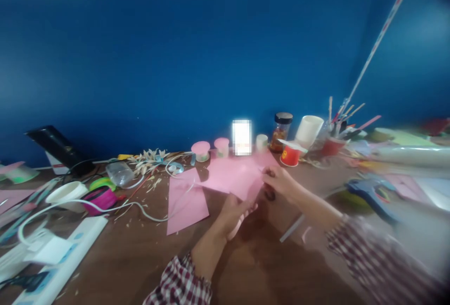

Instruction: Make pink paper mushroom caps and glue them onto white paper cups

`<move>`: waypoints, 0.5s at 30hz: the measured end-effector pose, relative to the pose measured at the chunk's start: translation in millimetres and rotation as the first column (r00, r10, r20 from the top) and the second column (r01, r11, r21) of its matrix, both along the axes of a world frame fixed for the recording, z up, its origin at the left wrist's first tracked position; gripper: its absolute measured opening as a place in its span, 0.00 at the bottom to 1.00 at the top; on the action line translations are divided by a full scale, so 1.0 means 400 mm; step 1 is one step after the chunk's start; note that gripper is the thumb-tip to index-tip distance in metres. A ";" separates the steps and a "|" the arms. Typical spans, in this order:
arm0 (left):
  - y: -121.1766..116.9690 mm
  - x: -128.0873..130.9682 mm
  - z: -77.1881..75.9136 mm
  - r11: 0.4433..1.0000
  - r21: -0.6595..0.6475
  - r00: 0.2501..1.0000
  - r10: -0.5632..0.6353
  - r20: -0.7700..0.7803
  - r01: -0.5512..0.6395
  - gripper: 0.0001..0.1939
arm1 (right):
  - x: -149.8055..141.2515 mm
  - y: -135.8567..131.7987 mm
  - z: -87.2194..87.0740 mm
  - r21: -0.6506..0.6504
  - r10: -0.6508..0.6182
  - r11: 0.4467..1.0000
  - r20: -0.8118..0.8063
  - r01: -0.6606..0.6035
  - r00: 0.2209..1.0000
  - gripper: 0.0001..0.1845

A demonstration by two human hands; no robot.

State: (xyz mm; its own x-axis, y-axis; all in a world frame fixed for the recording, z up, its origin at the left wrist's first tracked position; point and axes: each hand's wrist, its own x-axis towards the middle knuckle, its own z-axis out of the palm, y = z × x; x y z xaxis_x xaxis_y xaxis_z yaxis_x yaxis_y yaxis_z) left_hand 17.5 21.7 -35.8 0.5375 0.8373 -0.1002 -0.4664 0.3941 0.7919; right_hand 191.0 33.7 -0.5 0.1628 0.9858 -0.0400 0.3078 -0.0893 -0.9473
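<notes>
A pink paper sheet (234,173) spreads across the middle of the desk, its near edge raised. My left hand (236,213) grips that near edge from below, thumb on top. At the sheet's right edge my right hand (277,178) is closed with fingers pinched on the paper; a tiny pale bit shows by the fingertips, too small to name. Under the right hand is a dark loop (270,194) that I cannot make out. A second pink paper (186,202) lies flat to the left. Behind stand small cups with pink discs on top (200,147) (221,144).
A bright blurred-out rectangle (242,137), a lidded jar (281,131), a red cup (290,156) and a white cup (308,132) line the back. A blue glue gun (372,194) lies right. Left are a power strip (79,241), a white cable (140,205) and wood shavings (151,159).
</notes>
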 end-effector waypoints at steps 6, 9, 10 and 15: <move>0.024 -0.002 -0.006 0.954 -0.188 0.969 0.211 -0.128 -0.233 0.17 | -0.021 -0.011 0.003 0.012 0.097 0.995 0.202 -0.101 0.974 0.05; 0.036 -0.010 -0.005 0.916 -0.236 0.944 0.300 -0.140 -0.326 0.15 | 0.024 -0.004 0.016 0.011 0.112 0.992 0.390 -0.126 0.914 0.10; 0.039 -0.012 -0.004 0.913 -0.231 0.941 0.312 -0.134 -0.336 0.13 | 0.046 -0.002 0.022 0.013 0.094 0.994 0.464 -0.112 0.881 0.11; 0.043 -0.015 0.001 0.916 -0.205 0.938 0.326 -0.121 -0.345 0.14 | 0.119 -0.013 0.021 -0.052 0.058 0.998 0.769 -0.028 0.637 0.08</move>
